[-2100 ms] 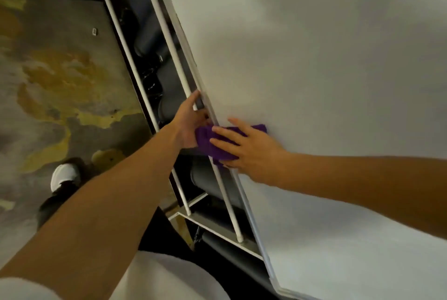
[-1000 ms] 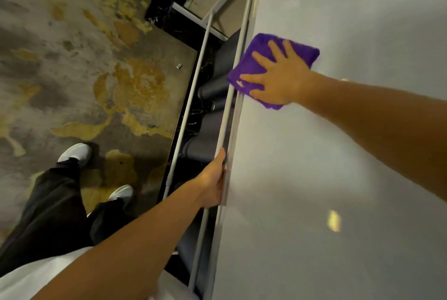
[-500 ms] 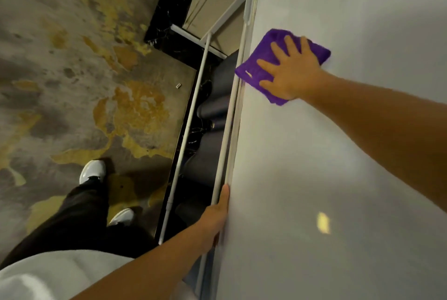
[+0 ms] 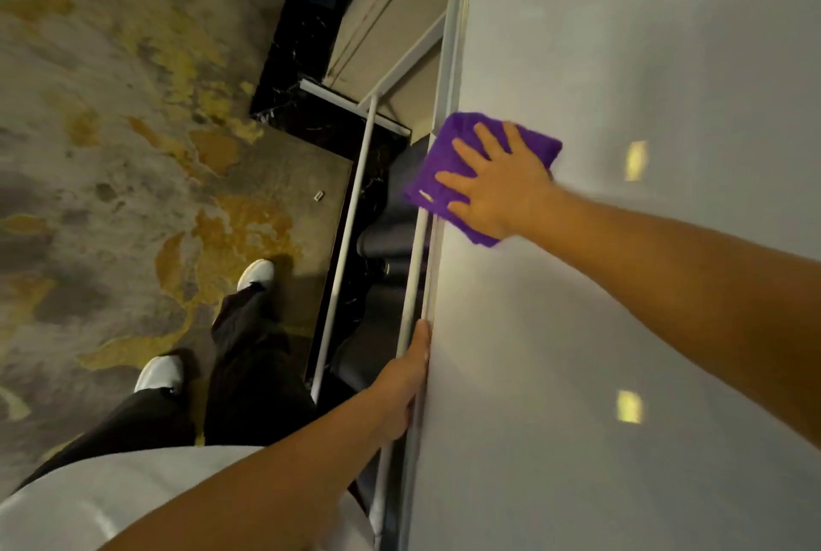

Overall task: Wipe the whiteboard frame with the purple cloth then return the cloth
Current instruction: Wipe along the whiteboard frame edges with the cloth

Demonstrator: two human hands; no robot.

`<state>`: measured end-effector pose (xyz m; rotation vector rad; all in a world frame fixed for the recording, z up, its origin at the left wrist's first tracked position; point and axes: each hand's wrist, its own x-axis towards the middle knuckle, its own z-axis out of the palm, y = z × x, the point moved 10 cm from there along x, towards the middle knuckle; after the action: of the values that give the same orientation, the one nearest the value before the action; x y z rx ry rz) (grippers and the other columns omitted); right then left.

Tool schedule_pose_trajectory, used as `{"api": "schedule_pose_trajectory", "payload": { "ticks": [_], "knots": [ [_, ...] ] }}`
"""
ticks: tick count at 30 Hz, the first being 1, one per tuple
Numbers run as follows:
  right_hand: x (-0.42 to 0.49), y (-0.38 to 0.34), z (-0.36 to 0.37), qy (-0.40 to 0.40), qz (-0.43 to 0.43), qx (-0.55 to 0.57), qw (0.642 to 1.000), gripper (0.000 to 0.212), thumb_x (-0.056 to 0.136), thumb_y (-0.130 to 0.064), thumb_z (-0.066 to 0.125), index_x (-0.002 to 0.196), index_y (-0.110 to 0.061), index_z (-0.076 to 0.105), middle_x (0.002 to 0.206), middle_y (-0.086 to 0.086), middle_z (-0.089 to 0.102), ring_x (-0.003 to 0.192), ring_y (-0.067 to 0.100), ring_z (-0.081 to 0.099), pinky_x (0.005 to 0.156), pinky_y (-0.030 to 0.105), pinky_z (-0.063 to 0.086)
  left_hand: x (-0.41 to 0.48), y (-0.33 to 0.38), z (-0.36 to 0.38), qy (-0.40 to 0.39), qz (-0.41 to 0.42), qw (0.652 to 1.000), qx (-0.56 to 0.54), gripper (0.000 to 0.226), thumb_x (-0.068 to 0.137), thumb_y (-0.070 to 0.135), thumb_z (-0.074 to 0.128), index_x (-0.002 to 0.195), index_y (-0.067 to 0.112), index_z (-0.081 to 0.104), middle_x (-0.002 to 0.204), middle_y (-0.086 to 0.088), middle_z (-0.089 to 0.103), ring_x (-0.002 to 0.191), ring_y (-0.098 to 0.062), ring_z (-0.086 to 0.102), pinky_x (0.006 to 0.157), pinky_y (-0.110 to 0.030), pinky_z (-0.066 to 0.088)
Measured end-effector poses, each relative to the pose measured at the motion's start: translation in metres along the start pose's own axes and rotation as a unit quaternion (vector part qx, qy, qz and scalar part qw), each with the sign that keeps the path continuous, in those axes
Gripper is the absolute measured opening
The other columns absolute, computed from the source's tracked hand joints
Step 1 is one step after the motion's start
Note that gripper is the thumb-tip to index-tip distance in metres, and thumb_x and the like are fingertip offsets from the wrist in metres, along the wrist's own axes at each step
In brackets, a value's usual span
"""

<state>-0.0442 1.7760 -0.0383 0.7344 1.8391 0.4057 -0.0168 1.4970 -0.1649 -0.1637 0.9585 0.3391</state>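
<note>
The whiteboard (image 4: 622, 284) fills the right side, and its pale metal frame (image 4: 451, 62) runs up its left edge. A folded purple cloth (image 4: 437, 159) lies over that edge, partly past the frame. My right hand (image 4: 497, 190) presses flat on the cloth with fingers spread, holding it against the board and frame. Lower down, my left hand (image 4: 406, 377) grips the frame edge, fingers wrapped behind it and hidden.
White stand tubes (image 4: 351, 230) run beside the frame over a dark base (image 4: 377, 239). Patterned grey and yellow carpet (image 4: 133, 128) covers the floor at left. My legs and white shoes (image 4: 255, 275) stand close to the stand. A beige wall panel (image 4: 386, 17) rises behind.
My right hand has slid the cloth down along the frame edge. My left hand stays gripping the frame lower down. The camera has tilted, showing more of my legs.
</note>
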Motion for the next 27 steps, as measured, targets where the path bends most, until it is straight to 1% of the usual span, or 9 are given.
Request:
{"api": "schedule_pose_trajectory", "payload": {
  "ticks": [2, 4, 8, 11, 13, 17, 21, 25, 27],
  "knots": [
    [0.036, 0.036, -0.010, 0.000, 0.016, -0.005, 1.000, 0.066, 0.098, -0.062, 0.014, 0.158, -0.035, 0.008, 0.167, 0.011, -0.002, 0.151, 0.043, -0.003, 0.117, 0.063, -0.003, 0.008, 0.034, 0.006, 0.002, 0.009, 1.000, 0.016, 0.092, 0.068, 0.085, 0.048, 0.124, 0.013, 0.064, 0.121, -0.009, 0.069, 0.110, -0.031, 0.064, 0.102, -0.049, 0.049],
    [0.055, 0.038, -0.012, 0.008, 0.001, 0.008, 1.000, 0.065, 0.099, -0.059, 0.015, 0.158, -0.032, 0.011, 0.167, 0.013, 0.000, 0.151, 0.043, -0.002, 0.119, 0.063, -0.002, 0.014, 0.061, 0.010, 0.016, 0.009, 1.000, 0.005, 0.094, 0.062, 0.086, 0.050, 0.118, 0.013, 0.068, 0.115, -0.010, 0.072, 0.106, -0.032, 0.066, 0.100, -0.049, 0.050],
    [0.055, 0.018, -0.009, 0.019, -0.036, 0.030, 0.999, 0.064, 0.102, -0.055, 0.020, 0.159, -0.030, 0.004, 0.166, 0.017, -0.001, 0.151, 0.044, -0.003, 0.119, 0.062, -0.001, 0.020, 0.106, 0.023, 0.005, 0.000, 1.000, 0.003, 0.096, 0.052, 0.087, 0.051, 0.111, 0.014, 0.071, 0.105, -0.013, 0.075, 0.098, -0.033, 0.069, 0.086, -0.049, 0.056],
    [0.059, 0.035, -0.017, 0.017, -0.079, 0.053, 0.995, 0.061, 0.103, -0.053, 0.020, 0.158, -0.035, 0.002, 0.167, 0.012, 0.001, 0.151, 0.042, -0.002, 0.119, 0.061, -0.003, 0.018, 0.154, 0.036, -0.022, 0.001, 0.999, -0.037, 0.095, 0.064, 0.088, 0.047, 0.117, 0.013, 0.069, 0.114, -0.017, 0.072, 0.106, -0.035, 0.068, 0.098, -0.051, 0.051],
    [0.058, 0.050, -0.019, 0.023, -0.116, 0.051, 0.992, 0.059, 0.103, -0.051, 0.025, 0.157, -0.037, 0.008, 0.167, 0.008, 0.008, 0.151, 0.040, 0.002, 0.118, 0.060, -0.002, 0.025, 0.173, 0.036, -0.029, -0.026, 0.998, -0.057, 0.099, 0.070, 0.089, 0.037, 0.115, 0.008, 0.071, 0.114, -0.019, 0.072, 0.106, -0.036, 0.068, 0.098, -0.050, 0.051],
    [0.049, 0.097, -0.017, -0.005, -0.117, 0.052, 0.992, 0.057, 0.102, -0.053, 0.023, 0.156, -0.039, 0.012, 0.168, 0.003, 0.008, 0.153, 0.036, 0.000, 0.118, 0.058, -0.005, 0.031, 0.200, 0.043, -0.050, -0.081, 0.993, -0.067, 0.102, 0.074, 0.090, 0.026, 0.095, 0.003, 0.076, 0.092, -0.015, 0.074, 0.081, -0.030, 0.070, 0.071, -0.040, 0.057],
    [0.058, 0.119, -0.018, -0.048, -0.099, 0.065, 0.992, 0.058, 0.102, -0.057, 0.020, 0.156, -0.041, 0.007, 0.168, -0.001, -0.001, 0.152, 0.033, -0.010, 0.117, 0.057, -0.013, 0.033, 0.252, 0.052, -0.085, -0.095, 0.990, -0.056, 0.105, 0.070, 0.091, 0.027, 0.113, 0.006, 0.070, 0.108, -0.015, 0.069, 0.093, -0.031, 0.064, 0.076, -0.040, 0.053],
    [0.078, 0.124, -0.025, -0.073, -0.107, 0.088, 0.988, 0.063, 0.100, -0.058, 0.027, 0.157, -0.034, 0.013, 0.168, -0.001, 0.003, 0.153, 0.029, -0.009, 0.117, 0.054, -0.015, 0.039, 0.287, 0.053, -0.118, -0.105, 0.987, -0.035, 0.102, 0.066, 0.091, 0.039, 0.113, 0.006, 0.070, 0.094, -0.016, 0.075, 0.093, -0.033, 0.065, 0.078, -0.041, 0.053],
    [0.093, 0.128, -0.030, -0.075, -0.124, 0.094, 0.985, 0.063, 0.100, -0.058, 0.030, 0.156, -0.034, 0.018, 0.168, -0.001, 0.006, 0.153, 0.030, -0.007, 0.118, 0.055, -0.012, 0.043, 0.300, 0.053, -0.120, -0.109, 0.986, -0.029, 0.102, 0.063, 0.091, 0.044, 0.114, 0.006, 0.070, 0.098, -0.015, 0.073, 0.097, -0.033, 0.063, 0.083, -0.041, 0.052]
  ]
}}
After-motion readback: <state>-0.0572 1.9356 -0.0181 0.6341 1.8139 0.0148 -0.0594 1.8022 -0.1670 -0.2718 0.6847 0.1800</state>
